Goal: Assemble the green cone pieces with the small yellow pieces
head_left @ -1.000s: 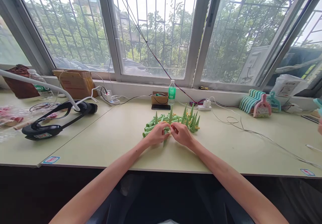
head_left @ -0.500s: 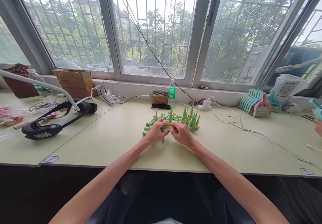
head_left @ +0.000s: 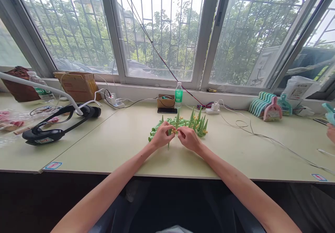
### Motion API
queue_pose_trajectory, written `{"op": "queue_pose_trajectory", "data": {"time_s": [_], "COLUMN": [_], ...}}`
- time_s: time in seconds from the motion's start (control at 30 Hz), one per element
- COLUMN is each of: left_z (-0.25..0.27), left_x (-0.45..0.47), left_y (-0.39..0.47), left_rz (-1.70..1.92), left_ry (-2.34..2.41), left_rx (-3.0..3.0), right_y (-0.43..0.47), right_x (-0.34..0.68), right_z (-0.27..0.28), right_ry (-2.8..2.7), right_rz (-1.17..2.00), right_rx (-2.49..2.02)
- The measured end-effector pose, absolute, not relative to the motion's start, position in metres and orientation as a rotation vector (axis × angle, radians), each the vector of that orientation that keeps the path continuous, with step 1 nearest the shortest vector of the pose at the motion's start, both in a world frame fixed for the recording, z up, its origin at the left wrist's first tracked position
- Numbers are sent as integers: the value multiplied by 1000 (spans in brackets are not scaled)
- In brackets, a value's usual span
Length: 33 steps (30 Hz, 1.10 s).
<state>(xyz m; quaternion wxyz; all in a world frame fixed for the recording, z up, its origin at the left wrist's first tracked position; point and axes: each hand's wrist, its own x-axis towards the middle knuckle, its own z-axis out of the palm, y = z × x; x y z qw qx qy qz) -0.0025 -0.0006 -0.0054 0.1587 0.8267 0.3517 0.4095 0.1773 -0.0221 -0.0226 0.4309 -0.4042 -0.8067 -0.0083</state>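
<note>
Spike: green and tapered, held in the closed fingers of the left grip, its tip pointing down toward the table.
Yellow peg: bridging the small gap between the two grips, at the left fingertips, with the right grip apparently pinched on its other end (fingers hide most of that contact).
Slip risk: the peg is tiny and met by fingertips alone, so an off-line push could skew it or flick it away.
Knock risk: upright cones stand just beyond the right grip and green tubes lie just beyond the left; a knuckle straying forward could topple or roll them.
Bottle label: beyond both grips, green with pale lettering, too small to read (brand unclear).
Headset sticker: well left of the left grip, a reddish mark, not legible.
Edge stickers: left sticker and right sticker, either side of the grips, reddish marks edged in blue, no word readable.
Bag print: far right beyond the right grip, unreadable.
</note>
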Motion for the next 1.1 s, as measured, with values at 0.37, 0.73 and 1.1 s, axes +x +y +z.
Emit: {"op": "queue_pose_trajectory", "data": {"time_s": [0.37, 0.73, 1.1], "left_z": [-5, -3, -2], "left_x": [-2, -2, -2], "left_y": [-1, -3, -5], "left_rz": [1153, 1138, 1150], "left_ry": [1028, 998, 985], "left_rx": [2365, 2381, 2391], "right_y": [-25, -26, -27], "right_x": [177, 177, 176], "right_z": [-21, -20, -18], "right_ry": [-2029, -2041, -2036], "right_rz": [5, 15, 48], "right_rx": [-976, -987, -985]}}
